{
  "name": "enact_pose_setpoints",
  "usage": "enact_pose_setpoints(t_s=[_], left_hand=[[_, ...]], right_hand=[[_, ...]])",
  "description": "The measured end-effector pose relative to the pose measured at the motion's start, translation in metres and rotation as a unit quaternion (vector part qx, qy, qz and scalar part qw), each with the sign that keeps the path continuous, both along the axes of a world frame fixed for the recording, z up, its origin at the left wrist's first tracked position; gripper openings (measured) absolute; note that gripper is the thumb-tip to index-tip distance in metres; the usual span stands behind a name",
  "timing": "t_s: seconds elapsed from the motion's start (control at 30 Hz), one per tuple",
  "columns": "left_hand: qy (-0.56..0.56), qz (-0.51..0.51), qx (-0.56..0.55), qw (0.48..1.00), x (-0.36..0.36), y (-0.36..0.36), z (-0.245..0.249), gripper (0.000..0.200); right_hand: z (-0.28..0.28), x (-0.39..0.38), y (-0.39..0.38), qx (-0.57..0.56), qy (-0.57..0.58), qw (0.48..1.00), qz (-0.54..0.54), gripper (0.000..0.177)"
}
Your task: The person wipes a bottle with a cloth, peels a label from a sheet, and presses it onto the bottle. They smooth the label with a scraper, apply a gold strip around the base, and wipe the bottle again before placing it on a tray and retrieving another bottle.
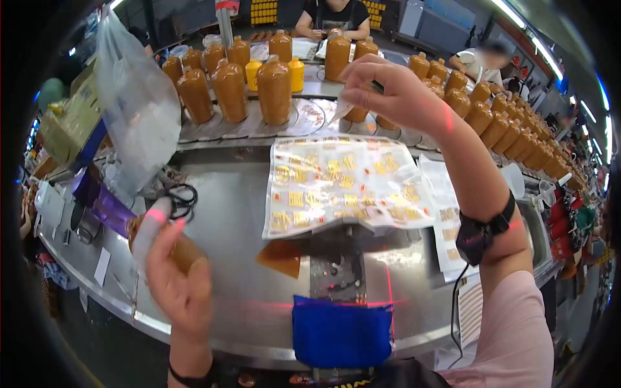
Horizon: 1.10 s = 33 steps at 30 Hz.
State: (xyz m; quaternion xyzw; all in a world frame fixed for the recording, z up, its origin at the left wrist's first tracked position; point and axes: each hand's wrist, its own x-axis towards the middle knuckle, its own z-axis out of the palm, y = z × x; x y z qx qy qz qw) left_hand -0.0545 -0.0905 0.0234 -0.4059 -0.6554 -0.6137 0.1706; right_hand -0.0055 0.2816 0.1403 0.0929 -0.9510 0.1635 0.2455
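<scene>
My left hand, blurred, is closed around a brown bottle at the left of the metal table; a whitish cover sits on one finger. Raised over the back edge, my right hand has its fingers pinched, with something thin and see-through below the fingertips that I cannot make out. Between the hands lies a white sheet with gold and red labels. Brown bottles, such as one with a rounded neck, stand behind it.
A plastic bag hangs at the left, near a black cable. A blue pad lies at the front edge. Many bottles line the right back. A person sits across, another further right.
</scene>
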Motion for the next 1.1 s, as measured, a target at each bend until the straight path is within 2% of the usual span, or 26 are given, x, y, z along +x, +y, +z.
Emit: enact_pose_setpoints(t_s=[0.03,0.07,0.13,0.17,0.23,0.27,0.37,0.5,0.53,0.63,0.67,0.73,0.83,0.9,0.93,0.97,1.0,1.07,1.1], left_hand=[[-0.009,-0.052,-0.03,0.998,0.002,0.011,0.008,0.057],[0.039,-0.083,-0.05,0.995,0.001,0.033,0.013,0.058],[-0.059,-0.147,-0.013,0.987,0.022,0.074,0.029,0.058],[-0.078,-0.174,-0.006,0.982,0.029,0.087,0.034,0.044],[-0.246,-0.308,0.001,0.919,0.041,0.092,0.037,0.027],[-0.258,-0.302,0.025,0.917,0.056,0.093,0.037,0.014],[-0.281,-0.335,-0.047,0.898,0.082,0.082,0.03,0.012],[-0.212,-0.306,-0.233,0.898,0.11,0.065,0.018,0.008],[-0.149,-0.314,-0.215,0.913,0.112,0.065,0.01,0.008],[-0.282,-0.29,-0.204,0.891,0.114,0.052,-0.002,0.01],[-0.291,-0.292,-0.196,0.889,0.112,0.049,-0.003,0.01],[-0.308,-0.288,-0.18,0.889,0.102,0.046,-0.001,0.011],[-0.26,-0.252,-0.16,0.918,0.078,0.052,0.008,0.011],[-0.236,-0.196,-0.141,0.941,0.054,0.063,0.019,0.016],[-0.177,-0.194,-0.125,0.957,0.035,0.071,0.025,0.019],[-0.178,-0.166,-0.108,0.964,0.026,0.085,0.041,0.021],[-0.161,-0.141,-0.107,0.971,0.004,0.099,0.049,0.022],[-0.144,-0.143,-0.11,0.973,-0.052,0.131,0.063,0.033],[-0.146,-0.117,-0.106,0.977,-0.074,0.152,0.069,0.037]], right_hand=[[0.003,0.014,-0.022,-0.025,0.0,0.999,0.04,0.014],[0.005,0.026,-0.043,-0.051,-0.001,0.995,0.08,0.014],[0.005,0.05,-0.08,-0.054,0.0,0.992,0.115,0.014],[0.006,0.057,-0.091,-0.054,0.003,0.99,0.132,0.014],[0.005,0.071,-0.102,-0.059,0.005,0.988,0.142,0.013],[0.003,0.08,-0.104,-0.063,0.005,0.988,0.144,0.013],[-0.01,0.109,-0.097,-0.093,0.037,0.989,0.108,0.017],[-0.024,0.166,-0.081,-0.098,0.038,0.994,0.037,0.018],[-0.024,0.185,-0.068,-0.088,0.006,0.996,0.013,0.01],[-0.037,0.236,-0.027,-0.199,-0.009,0.977,-0.072,0.015],[-0.041,0.253,-0.012,-0.208,-0.025,0.968,-0.141,0.017],[-0.053,0.28,0.022,-0.243,-0.04,0.937,-0.249,0.021],[-0.091,0.309,0.077,-0.309,-0.023,0.874,-0.375,0.025],[-0.134,0.332,0.133,-0.196,-0.062,0.872,-0.443,0.025],[-0.141,0.337,0.129,-0.2,-0.032,0.879,-0.431,0.024],[-0.157,0.348,0.149,-0.139,-0.041,0.89,-0.431,0.025],[-0.159,0.354,0.145,-0.137,-0.027,0.885,-0.445,0.024],[-0.168,0.368,0.144,-0.116,0.036,0.907,-0.402,0.02],[-0.152,0.37,0.126,-0.13,0.021,0.905,-0.405,0.017]])
